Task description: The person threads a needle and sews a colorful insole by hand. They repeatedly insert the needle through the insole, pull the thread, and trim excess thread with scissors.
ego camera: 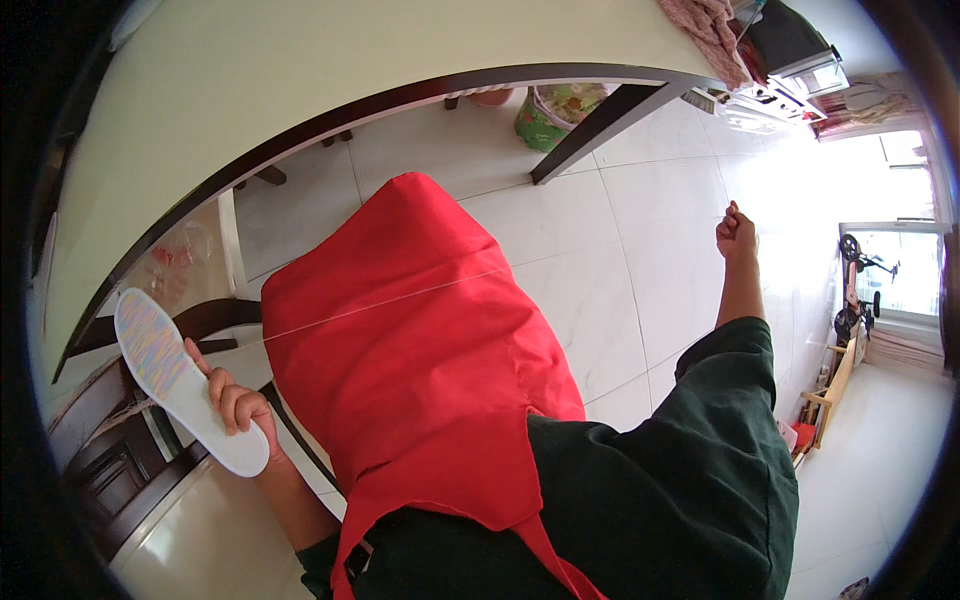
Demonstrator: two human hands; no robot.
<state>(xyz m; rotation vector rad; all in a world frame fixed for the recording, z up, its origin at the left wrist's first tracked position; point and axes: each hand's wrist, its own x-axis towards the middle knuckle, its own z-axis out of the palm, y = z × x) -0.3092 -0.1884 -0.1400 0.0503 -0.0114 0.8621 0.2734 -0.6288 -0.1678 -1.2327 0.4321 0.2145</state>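
Observation:
My left hand [240, 405] grips the heel half of a white insole [191, 397], held out at the left beside a dark wooden chair. Multicoloured stitching in pink, blue and yellow covers the insole's front half. From near the insole a thin pale thread [390, 301] runs taut across the red apron [420, 337] on my lap. My right hand [737, 231] is stretched far out to the right, its fingers pinched together at the thread's far side. Against the bright floor the thread's last stretch fades, and any needle is too small to make out.
A cream tabletop [337, 67] with a dark rim curves in front of me, its dark leg [600, 135] to the right. Beneath it stands a green patterned bin [540, 124]. At left is a dark wooden chair [112, 465]. A pink cloth [709, 37] hangs over the table's far-right corner.

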